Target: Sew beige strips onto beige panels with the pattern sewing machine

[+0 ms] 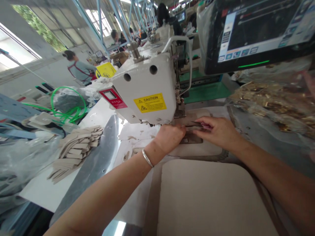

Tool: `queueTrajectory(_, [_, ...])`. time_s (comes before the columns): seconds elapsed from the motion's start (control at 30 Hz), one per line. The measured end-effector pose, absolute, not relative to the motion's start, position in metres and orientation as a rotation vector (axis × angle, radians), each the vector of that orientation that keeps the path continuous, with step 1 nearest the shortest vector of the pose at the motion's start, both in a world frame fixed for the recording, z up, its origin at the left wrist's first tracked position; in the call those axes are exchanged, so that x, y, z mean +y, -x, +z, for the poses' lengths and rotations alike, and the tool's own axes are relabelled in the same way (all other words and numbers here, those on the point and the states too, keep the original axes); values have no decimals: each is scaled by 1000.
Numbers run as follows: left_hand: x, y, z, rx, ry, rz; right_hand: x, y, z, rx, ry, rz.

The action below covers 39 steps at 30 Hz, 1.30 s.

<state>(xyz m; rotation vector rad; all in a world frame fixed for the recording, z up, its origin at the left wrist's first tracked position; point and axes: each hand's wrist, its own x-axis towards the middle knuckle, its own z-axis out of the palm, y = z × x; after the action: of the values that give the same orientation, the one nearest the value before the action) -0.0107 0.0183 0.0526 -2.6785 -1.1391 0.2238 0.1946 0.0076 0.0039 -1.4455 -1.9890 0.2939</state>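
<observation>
both forearms reach over a beige padded panel (pixel 209 196) on the counter (pixel 44 193) toward a white sewing machine head (pixel 147 88).
right hand (pixel 219 131) pinches a slim dark metal tool with a pink grip (pixel 200 125) between thumb and fingers; it lies near level, long axis left-right, tip toward the needle. left hand (pixel 169 137), fingers curled together, presses down just beside it under the machine.

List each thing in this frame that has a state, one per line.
left hand: closed, pressing down under the sewing machine head
right hand: pinching a thin tool beside the needle area
sewing machine: small panel lit
screen: on, green light strip lit
fabric strips: stacked loosely, fanned out
</observation>
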Motion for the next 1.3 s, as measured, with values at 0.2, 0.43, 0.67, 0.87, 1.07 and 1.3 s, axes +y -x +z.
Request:
queueTrajectory(0.2, [27,16,35,-1093,2685,91,4,-190,11,-2331,1454,178])
queueTrajectory(0.43, [24,15,38,-1240,2623,50,2,-193,9,-2415,1381,143])
queueTrajectory(0.67, [20,11,54,-1013,2625,257,4,-195,8,-2421,1273,165])
queueTrajectory(0.87, [28,9,51,-804,2648,313,3,-195,5,-2397,1228,152])
queueTrajectory(1.07, [32,10,48,-840,2673,287,1,-192,4,-2381,1228,233])
queueTrajectory(1.3, [23,-2,53,-1134,2611,250,1,-194,3,-2336,1231,282])
